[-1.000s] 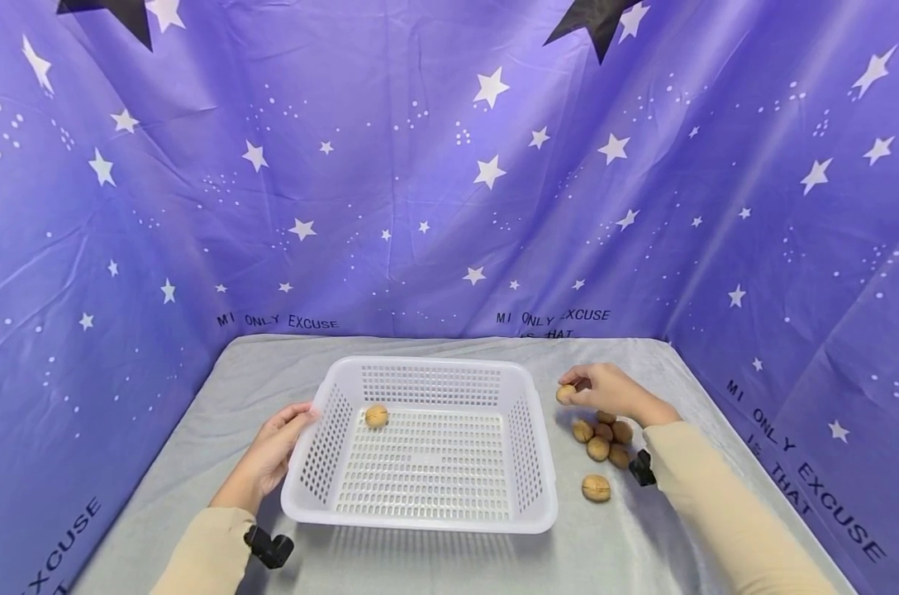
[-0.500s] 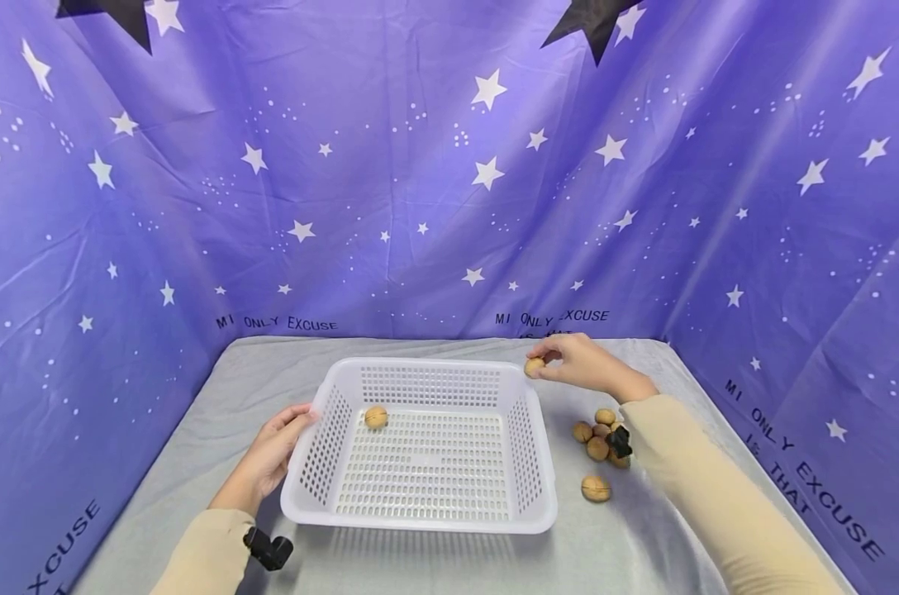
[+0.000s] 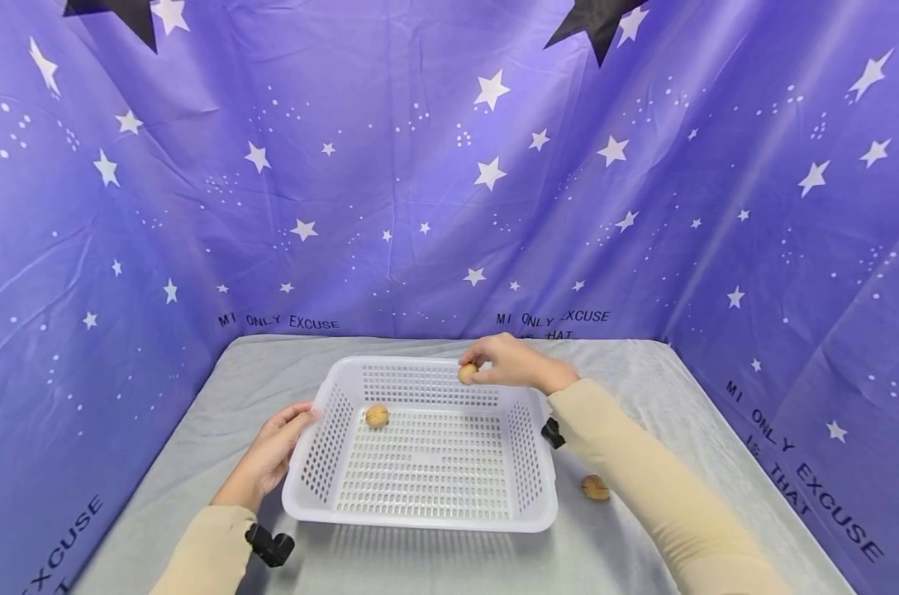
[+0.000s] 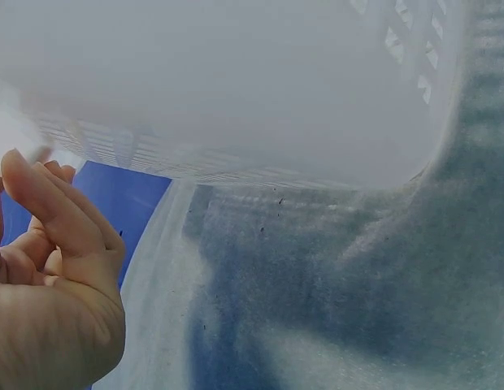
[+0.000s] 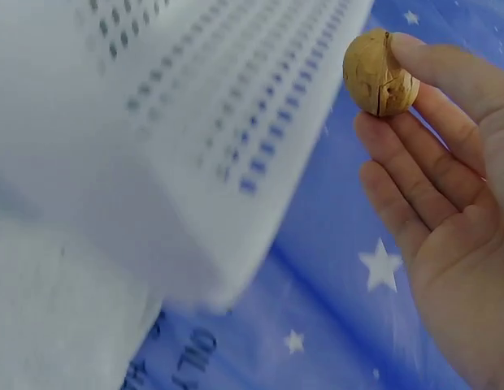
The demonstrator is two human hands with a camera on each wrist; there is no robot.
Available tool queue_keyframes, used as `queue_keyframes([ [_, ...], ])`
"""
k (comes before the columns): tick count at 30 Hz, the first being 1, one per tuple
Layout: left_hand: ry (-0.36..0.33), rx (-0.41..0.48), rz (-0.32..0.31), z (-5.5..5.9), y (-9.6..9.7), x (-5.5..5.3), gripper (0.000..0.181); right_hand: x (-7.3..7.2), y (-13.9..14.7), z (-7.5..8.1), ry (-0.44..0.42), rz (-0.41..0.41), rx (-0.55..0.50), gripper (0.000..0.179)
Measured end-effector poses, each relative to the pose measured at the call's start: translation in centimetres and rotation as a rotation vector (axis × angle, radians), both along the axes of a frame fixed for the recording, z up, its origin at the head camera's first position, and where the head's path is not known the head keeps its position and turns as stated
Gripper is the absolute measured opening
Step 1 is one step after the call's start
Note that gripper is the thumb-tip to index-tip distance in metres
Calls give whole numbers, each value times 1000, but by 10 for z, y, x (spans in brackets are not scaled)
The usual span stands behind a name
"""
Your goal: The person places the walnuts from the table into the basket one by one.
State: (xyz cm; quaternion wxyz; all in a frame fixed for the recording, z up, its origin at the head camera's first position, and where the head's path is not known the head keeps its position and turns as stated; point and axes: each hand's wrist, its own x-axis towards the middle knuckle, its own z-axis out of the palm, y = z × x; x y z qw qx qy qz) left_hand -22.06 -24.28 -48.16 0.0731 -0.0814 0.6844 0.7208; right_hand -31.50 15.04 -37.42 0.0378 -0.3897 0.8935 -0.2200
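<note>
Walnut was pinched by right hand near far edge of basket; left edge was apparently gripped by left hand.

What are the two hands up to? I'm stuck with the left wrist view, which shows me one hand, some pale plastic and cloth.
Observer: The right wrist view shows the right hand pinching a walnut.
Visitor: Oh! Where is it holding that?
Observer: In the head view, it appears against the far side of the white basket, right of the middle; I can't tell how high.
Visitor: And is there anything inside the basket?
Observer: Yes, another walnut lies on the bottom, near the far left corner.
</note>
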Motion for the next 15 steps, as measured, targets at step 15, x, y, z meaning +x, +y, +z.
queue_keyframes([
  [15, 1, 8, 5, 3, 1, 1, 45, -4, -73, -55, -192, 31, -7, 28],
])
